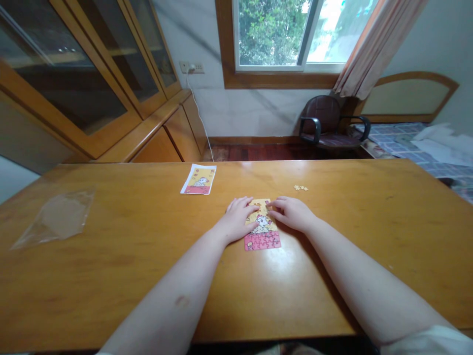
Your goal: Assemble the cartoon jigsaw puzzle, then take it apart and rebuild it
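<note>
A partly assembled jigsaw puzzle [262, 229] lies flat on the wooden table [121, 286], with a yellow upper part, a cartoon animal and pink lower pieces. My left hand [238, 219] rests on its left edge, fingers spread over the yellow area. My right hand [290, 213] lies at its upper right, fingertips on the edge. Those fingertips hide part of the upper pieces. A small cluster of loose puzzle pieces [301, 188] sits beyond my right hand, apart from it. A printed picture card [198, 179] with a matching image lies farther off, beyond my left hand.
A crumpled clear plastic bag [55, 219] lies on the left of the table. A glass-fronted wooden cabinet [77, 84] stands at left, and a dark office chair [325, 125] stands beyond the table's far edge beneath a window.
</note>
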A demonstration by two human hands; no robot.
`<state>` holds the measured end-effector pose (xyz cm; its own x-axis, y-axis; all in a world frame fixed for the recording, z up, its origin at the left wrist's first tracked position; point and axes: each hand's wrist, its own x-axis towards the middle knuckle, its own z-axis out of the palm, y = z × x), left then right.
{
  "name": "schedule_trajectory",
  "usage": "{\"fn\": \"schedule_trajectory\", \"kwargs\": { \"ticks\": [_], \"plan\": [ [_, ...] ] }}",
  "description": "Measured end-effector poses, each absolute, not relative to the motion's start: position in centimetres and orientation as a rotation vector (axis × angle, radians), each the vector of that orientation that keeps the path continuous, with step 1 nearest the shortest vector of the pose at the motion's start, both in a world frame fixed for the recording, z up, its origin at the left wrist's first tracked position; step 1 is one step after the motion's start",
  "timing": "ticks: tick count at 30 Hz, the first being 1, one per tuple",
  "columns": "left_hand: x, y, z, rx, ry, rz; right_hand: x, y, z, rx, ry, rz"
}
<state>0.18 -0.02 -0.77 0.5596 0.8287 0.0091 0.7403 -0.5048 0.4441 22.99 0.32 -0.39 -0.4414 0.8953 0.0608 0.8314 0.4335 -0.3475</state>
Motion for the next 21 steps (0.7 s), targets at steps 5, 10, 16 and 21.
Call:
{"fn": "schedule_trajectory", "kwargs": {
  "ticks": [5,10,16,21],
  "plan": [
    [0.8,-0.1,-0.9,2.397,1.361,0.324,22.7,0.3,-0.6,-1.551,-2.422,0.391],
    [1.5,-0.4,-1.2,2.430,1.421,0.371,22.5,0.4,-0.7,-1.567,-2.408,0.421],
    [2.2,-0.9,-1.1,2.419,1.519,0.448,22.1,0.4,-0.5,-1.631,-2.393,0.471],
    [2.3,-0.9,-1.3,2.392,1.472,0.459,22.1,0.5,-0.6,-1.654,-2.370,0.508]
  ]
}}
